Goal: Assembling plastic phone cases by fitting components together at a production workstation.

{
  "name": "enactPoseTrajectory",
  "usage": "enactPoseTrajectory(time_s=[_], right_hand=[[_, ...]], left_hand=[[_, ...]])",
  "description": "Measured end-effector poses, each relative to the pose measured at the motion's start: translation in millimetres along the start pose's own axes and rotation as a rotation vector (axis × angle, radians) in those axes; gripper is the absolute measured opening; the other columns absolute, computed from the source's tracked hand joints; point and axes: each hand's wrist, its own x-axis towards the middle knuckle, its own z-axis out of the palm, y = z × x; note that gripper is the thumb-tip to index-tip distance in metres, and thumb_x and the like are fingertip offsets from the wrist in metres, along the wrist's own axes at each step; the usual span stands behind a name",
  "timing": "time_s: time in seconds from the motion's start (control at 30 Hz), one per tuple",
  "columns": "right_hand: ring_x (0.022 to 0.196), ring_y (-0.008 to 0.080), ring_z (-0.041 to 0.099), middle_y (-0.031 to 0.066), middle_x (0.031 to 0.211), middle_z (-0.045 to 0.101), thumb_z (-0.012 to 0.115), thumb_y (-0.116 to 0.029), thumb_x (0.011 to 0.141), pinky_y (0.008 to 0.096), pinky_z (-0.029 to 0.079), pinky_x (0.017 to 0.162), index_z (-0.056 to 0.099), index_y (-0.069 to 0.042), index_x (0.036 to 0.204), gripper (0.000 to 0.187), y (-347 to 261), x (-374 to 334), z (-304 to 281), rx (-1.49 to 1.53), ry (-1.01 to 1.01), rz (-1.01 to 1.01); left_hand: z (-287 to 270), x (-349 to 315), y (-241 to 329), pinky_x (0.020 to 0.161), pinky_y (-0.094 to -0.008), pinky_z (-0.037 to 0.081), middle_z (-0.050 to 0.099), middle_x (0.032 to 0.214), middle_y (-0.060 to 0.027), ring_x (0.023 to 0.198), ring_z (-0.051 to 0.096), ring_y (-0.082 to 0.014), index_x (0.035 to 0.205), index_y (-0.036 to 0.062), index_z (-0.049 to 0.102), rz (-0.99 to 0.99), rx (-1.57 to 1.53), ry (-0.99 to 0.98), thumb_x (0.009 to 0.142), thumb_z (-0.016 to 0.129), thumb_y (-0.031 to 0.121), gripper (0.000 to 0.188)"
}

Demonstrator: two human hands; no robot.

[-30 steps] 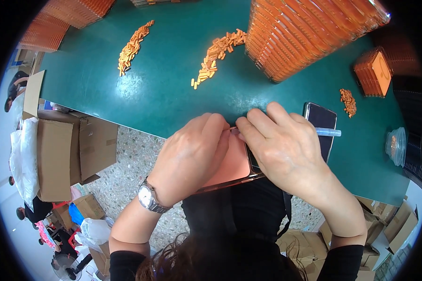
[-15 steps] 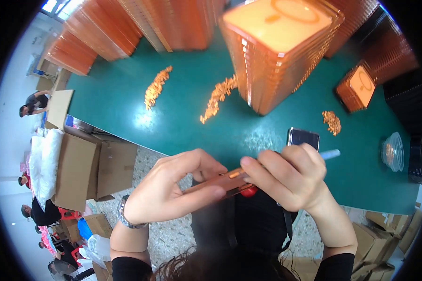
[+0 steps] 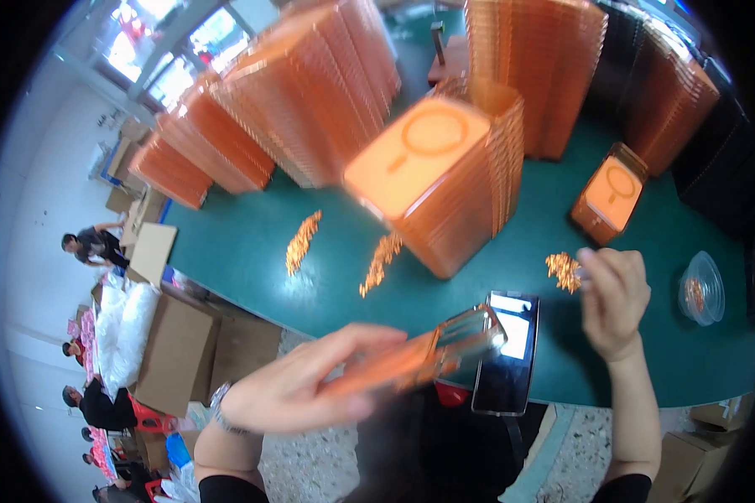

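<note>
My left hand [image 3: 310, 381] is wrapped round an orange phone case [image 3: 386, 365], blurred by motion, with a clear, shiny-edged end [image 3: 474, 331] pointing to the right. My right hand [image 3: 617, 302] is closed at the right, its fingertips beside a small heap of tiny orange pieces [image 3: 562, 272]. Between those fingertips shows the end of a pale, pen-like tool [image 3: 584, 267]; the rest of it is hidden. Under the end of the phone case lies a phone [image 3: 499, 381] with its screen lit.
A tall stack of orange cases [image 3: 453, 201] stands mid-table, a shorter stack [image 3: 608, 197] at right. More stacks [image 3: 302, 101] line the back. Two rows of orange pieces [image 3: 303, 243] lie left of centre. A clear round tub [image 3: 701, 289] sits far right; cardboard boxes [image 3: 172, 352] stand left.
My right hand has left the phone case and moved right to the small heap. My left hand still holds the case. The view has shifted, showing more of the phone and the back stacks.
</note>
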Motion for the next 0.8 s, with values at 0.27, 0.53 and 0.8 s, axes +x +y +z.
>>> enactPoseTrajectory(time_s=[0.27,0.53,0.8], right_hand=[[0.089,0.0323,0.064,0.0138,0.097,0.066,0.069,-0.002,0.098,0.0419,0.053,0.075,0.071,0.0,0.121,0.023,95,-84,-19,-0.175,-0.102,0.41],[0.091,0.0331,0.066,0.0132,0.098,0.068,0.068,-0.009,0.101,0.0441,0.054,0.077,0.072,0.0,0.112,0.015,99,-82,-20,-0.096,-0.105,0.592],[0.091,0.0323,0.066,0.0121,0.097,0.068,0.069,-0.012,0.1,0.0437,0.054,0.076,0.073,-0.001,0.111,0.016,97,-82,-18,-0.094,-0.143,0.628]], left_hand=[[-4,66,100,0.118,-0.0424,0.044,0.059,0.148,-0.02,0.137,0.06,-0.0283,0.157,-0.002,0.044,0.436,0.468,0.582,0.093,0.081,0.036,0.083],[-26,121,90,0.11,-0.0439,0.051,0.062,0.141,-0.0235,0.133,0.063,-0.036,0.155,0.0012,0.05,0.296,0.954,0.611,0.094,0.079,0.051,0.083],[-31,114,80,0.112,-0.0479,0.05,0.061,0.146,-0.0256,0.136,0.062,-0.0403,0.158,0.0027,0.047,0.265,0.981,0.633,0.095,0.078,0.05,0.085]])
